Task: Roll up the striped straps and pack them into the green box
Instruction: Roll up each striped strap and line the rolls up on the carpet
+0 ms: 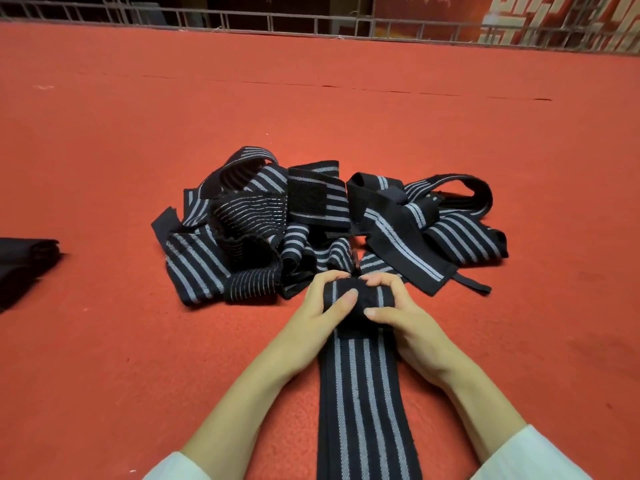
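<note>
A black strap with grey-white stripes [363, 403] lies flat on the red carpet and runs toward me. Its far end is wound into a small roll [360, 299]. My left hand [322, 306] grips the roll's left side, thumb on top. My right hand [398, 310] grips its right side, thumb pressed on the roll. Just behind the roll sits a tangled pile of several more striped straps [311, 223]. No green box is in view.
Red carpet [104, 341] covers the floor all around. A dark folded fabric item [24, 261] lies at the left edge. A metal railing [311, 26] runs along the far edge of the carpet.
</note>
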`<action>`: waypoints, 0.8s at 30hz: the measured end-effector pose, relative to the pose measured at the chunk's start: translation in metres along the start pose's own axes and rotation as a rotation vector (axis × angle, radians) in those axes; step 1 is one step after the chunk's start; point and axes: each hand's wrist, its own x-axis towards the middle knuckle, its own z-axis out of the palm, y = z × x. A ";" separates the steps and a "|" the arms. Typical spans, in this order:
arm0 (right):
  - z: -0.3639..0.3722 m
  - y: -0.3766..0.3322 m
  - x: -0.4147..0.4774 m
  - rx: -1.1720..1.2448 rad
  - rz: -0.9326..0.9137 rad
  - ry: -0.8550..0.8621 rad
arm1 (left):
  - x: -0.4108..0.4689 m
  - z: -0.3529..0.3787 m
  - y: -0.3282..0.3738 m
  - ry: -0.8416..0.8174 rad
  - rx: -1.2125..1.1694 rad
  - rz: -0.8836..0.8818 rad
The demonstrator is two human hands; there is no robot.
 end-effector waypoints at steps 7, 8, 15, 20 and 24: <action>0.002 -0.003 0.004 0.098 -0.026 0.055 | 0.002 0.000 0.002 0.050 -0.021 0.100; 0.003 -0.002 0.005 0.070 -0.018 0.029 | 0.002 -0.001 0.001 0.066 0.006 0.104; 0.001 0.009 0.004 -0.090 0.018 0.015 | 0.001 0.001 -0.002 -0.004 -0.008 0.033; 0.002 0.006 0.004 -0.077 -0.124 0.062 | 0.003 -0.001 -0.001 0.026 -0.127 -0.005; -0.003 0.002 0.004 -0.052 -0.210 0.122 | 0.003 -0.005 0.007 -0.021 -0.121 0.007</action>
